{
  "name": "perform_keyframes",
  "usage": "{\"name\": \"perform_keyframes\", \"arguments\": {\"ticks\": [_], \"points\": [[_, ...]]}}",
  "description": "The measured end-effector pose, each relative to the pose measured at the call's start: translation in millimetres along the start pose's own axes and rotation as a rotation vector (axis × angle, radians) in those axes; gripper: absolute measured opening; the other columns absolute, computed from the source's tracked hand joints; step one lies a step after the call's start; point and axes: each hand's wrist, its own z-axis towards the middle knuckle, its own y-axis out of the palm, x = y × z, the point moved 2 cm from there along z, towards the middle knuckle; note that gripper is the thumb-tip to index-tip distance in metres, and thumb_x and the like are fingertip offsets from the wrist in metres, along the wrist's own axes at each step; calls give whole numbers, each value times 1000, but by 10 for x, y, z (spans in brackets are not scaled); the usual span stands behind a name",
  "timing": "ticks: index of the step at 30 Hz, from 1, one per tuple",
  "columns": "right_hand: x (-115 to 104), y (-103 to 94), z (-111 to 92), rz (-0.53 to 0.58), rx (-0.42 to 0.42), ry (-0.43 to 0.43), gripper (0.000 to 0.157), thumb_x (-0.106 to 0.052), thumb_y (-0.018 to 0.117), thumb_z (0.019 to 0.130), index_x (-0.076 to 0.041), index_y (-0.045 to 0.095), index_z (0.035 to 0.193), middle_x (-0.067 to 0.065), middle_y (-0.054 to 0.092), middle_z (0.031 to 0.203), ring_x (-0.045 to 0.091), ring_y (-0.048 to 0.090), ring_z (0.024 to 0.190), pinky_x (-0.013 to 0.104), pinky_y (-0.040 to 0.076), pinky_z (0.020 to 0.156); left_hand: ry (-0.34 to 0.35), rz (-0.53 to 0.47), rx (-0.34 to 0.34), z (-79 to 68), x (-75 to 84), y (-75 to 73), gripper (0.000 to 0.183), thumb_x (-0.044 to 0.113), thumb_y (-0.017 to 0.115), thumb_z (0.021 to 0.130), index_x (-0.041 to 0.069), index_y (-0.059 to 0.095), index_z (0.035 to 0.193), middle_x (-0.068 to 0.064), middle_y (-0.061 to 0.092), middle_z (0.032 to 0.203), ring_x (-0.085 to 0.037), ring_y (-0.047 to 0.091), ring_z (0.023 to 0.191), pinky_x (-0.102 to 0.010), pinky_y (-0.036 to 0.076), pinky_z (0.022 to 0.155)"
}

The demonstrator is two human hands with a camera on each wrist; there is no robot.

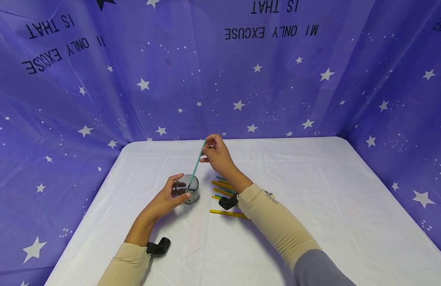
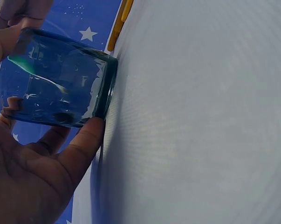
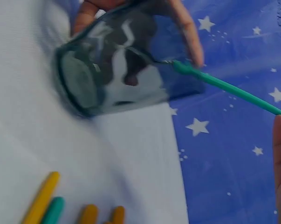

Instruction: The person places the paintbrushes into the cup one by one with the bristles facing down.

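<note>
My left hand (image 1: 165, 200) holds a clear grey-tinted drinking glass (image 1: 193, 195), thumb on the near side and fingers around the far side. The left wrist view shows the glass base (image 2: 107, 88) right at the tabletop. Above it, my right hand (image 1: 218, 155) pinches the upper part of a slim teal-green stick (image 1: 197, 163). This stick slants down into the glass; its lower part (image 3: 166, 61) looks thin and metallic through the wall. Several yellow and teal sticks (image 1: 224, 192) lie beside the glass, partly hidden under my right wrist.
A white cloth (image 1: 313, 190) covers the table. One yellow stick (image 1: 227, 213) lies nearer to me, apart from the others. Purple star-printed curtains (image 1: 220, 79) stand behind and at both sides. A black camera band (image 1: 159, 246) sits on my left wrist.
</note>
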Motion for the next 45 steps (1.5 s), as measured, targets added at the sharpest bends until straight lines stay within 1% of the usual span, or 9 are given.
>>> {"name": "perform_keyframes", "arguments": {"ticks": [4,8,13,16,20,29,34,39,45], "points": [[56,67,-28,-16,-30,1,24,5,48,100,3,38,122,5,47,96,17,59,84,34,57,72,-9,0,3,-2,16,-1,78,25,71,93,15,22,154,-21,44,138,-32,54,118,-46,39,99],[110,122,-48,-22,-48,10,22,5,48,101,0,40,120,3,47,96,16,58,85,34,57,73,-6,5,5,-5,29,-1,77,24,71,94,16,23,154,-20,44,137,-31,54,117,-45,40,98],[136,169,-53,-28,-71,0,22,3,48,102,1,39,122,7,46,99,16,59,86,34,56,74,7,1,-1,-6,33,0,77,23,70,94,15,22,154,-21,45,137,-32,54,117,-44,41,97],[138,186,-33,-42,-76,-1,24,3,47,102,3,39,124,10,46,102,16,59,86,34,56,74,11,-1,-3,-2,28,-1,77,23,70,94,14,22,154,-20,45,137,-32,54,117,-43,42,96],[123,206,9,-63,-80,17,23,3,48,102,0,41,124,11,47,104,18,58,87,35,56,75,12,-5,-6,6,23,-4,78,23,70,94,14,22,154,-20,45,137,-31,54,117,-42,42,97],[119,238,117,-56,-64,75,26,2,50,101,-6,45,125,6,49,101,17,58,85,35,57,72,16,-4,-2,18,28,-5,77,23,70,94,15,23,154,-21,45,138,-32,54,119,-46,39,100],[179,271,131,-73,-64,107,28,1,52,101,-6,47,127,6,50,100,17,58,83,35,57,70,21,-6,-3,14,28,-10,76,23,70,94,17,23,153,-21,45,138,-33,54,119,-46,40,100],[234,297,140,-73,-75,116,32,-1,53,100,-5,47,132,6,53,101,17,60,83,35,57,71,6,2,0,14,0,-9,77,24,70,94,17,22,154,-21,45,138,-33,54,120,-45,40,99],[268,246,121,-71,-93,120,32,-4,56,100,-6,49,131,8,55,102,20,62,86,38,57,71,-12,4,8,18,-15,-10,80,26,71,93,17,22,154,-19,46,138,-31,54,120,-41,41,99]]}}
